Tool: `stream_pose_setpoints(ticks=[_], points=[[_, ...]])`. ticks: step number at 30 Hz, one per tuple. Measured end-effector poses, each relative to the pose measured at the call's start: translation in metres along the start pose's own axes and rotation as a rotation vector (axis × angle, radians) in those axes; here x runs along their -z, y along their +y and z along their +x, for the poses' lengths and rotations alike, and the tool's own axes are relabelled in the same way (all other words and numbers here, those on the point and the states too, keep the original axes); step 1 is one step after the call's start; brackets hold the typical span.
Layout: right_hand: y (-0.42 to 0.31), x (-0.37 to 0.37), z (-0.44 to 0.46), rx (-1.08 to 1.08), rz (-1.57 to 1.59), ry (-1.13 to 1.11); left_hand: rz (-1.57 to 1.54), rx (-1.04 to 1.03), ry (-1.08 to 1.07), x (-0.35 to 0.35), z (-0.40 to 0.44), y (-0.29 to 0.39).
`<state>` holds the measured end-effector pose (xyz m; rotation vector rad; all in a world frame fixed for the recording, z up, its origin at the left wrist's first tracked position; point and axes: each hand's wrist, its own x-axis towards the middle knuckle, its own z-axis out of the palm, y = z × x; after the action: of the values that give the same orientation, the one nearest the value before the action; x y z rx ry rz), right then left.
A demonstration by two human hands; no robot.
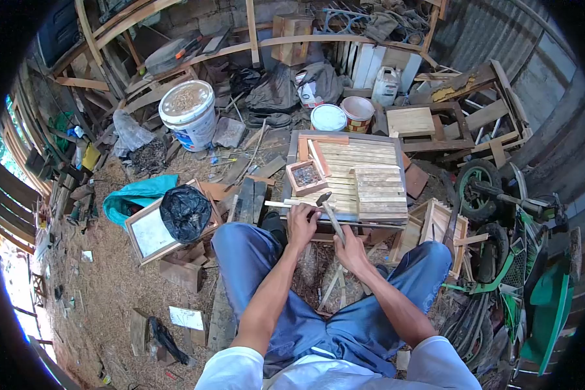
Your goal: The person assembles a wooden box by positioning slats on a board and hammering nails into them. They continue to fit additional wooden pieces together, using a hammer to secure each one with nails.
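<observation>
My right hand [350, 249] is wrapped around the wooden handle of a hammer [333, 220], whose dark head points up and to the left. Close to that head, my left hand [301, 224] has its fingers drawn together at the near edge of a slatted wooden board [338, 159]; what they pinch is too small to tell. Pale wooden strips [277, 204] stick out to the left of these fingers. Just beyond stands a small square wooden box [307, 177] with small dark pieces inside, probably nails. A stack of short slats [378, 193] lies on the board's right side.
A wooden frame holding a black plastic bag [185, 213] lies to the left. A large lidded bucket [187, 116] and two smaller tubs [329, 118] stand behind. To the right are an open wooden box [434, 229] and a green small bike [500, 260]. Wood scraps litter the floor.
</observation>
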<state>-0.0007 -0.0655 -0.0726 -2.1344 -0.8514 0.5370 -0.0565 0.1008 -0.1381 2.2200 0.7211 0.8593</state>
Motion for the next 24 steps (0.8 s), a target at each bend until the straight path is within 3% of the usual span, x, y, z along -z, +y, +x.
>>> stream_pose_setpoints(ticks=[24], points=[[-0.011,0.008,-0.012,0.018,-0.184,0.020,-0.064,-0.063,0.071,-0.001,-0.006,-0.012]])
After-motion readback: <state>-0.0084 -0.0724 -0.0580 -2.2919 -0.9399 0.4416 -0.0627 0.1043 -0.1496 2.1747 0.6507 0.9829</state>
